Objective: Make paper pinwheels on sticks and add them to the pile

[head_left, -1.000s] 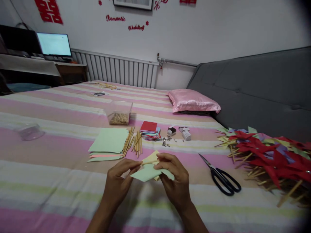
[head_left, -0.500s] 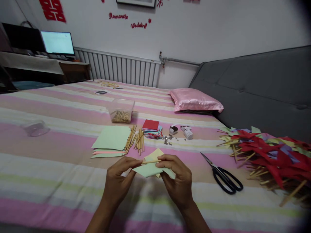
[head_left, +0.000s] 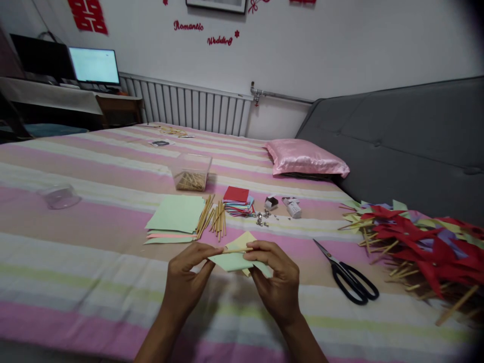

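You hold a thin wooden stick level, its long axis going left to right, over a folded pale green paper.

Your left hand pinches the left end of the stick with narrow fingers, and your right hand pinches the right end and also the paper under it. The paper is light green with a yellow part showing behind, and one corner points to the far side. All this is above the near middle of the striped bed cover. To the left and near you the cover is free. On the right the black scissors lie near, and further right is the pile of paper pinwheels. On the far side, close, are the loose sticks and the stack of paper sheets.
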The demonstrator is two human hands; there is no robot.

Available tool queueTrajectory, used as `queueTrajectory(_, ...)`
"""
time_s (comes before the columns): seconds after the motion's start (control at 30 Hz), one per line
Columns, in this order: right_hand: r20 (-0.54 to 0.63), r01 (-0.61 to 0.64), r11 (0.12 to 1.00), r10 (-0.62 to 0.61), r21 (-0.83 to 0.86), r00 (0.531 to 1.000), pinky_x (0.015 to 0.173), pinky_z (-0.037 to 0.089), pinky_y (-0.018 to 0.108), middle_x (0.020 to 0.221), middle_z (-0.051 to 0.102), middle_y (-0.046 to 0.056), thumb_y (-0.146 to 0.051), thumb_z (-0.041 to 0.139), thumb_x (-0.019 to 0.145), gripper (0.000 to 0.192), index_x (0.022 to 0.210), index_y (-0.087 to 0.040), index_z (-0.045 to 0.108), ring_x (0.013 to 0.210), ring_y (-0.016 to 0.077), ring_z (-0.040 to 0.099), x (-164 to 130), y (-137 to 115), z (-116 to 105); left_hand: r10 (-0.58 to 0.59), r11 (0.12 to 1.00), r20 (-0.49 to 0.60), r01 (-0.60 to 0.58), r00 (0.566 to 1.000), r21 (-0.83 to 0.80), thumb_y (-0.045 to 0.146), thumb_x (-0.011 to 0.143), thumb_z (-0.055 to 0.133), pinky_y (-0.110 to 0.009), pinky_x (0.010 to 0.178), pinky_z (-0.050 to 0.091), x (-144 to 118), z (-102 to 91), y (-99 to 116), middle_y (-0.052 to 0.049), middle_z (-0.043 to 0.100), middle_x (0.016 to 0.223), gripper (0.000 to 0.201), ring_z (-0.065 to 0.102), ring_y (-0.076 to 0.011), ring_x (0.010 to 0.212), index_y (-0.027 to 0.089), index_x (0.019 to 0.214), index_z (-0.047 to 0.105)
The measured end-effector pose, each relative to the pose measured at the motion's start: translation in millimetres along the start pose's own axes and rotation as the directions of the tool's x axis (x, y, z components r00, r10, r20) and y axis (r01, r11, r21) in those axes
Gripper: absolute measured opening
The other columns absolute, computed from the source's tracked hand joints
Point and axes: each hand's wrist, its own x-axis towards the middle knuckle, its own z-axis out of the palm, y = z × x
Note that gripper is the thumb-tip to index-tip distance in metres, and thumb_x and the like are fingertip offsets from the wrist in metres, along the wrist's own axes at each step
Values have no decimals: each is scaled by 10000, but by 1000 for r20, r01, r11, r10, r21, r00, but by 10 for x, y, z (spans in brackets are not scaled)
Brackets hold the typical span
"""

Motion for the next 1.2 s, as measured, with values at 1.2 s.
queueTrajectory(1.2, -89, -88, 996, 89, 17, 992, 717, 502, 279, 823, 687, 25, -77, 633, 747, 153, 820, -212, 638, 792, 171, 653, -2, -10, 22, 23, 1000, -35, -23, 999, 14, 84, 737, 626, -217, 641, 508, 2, 20, 28, -17, 698, 745, 189, 651, -144, 715, 222, 819, 726)
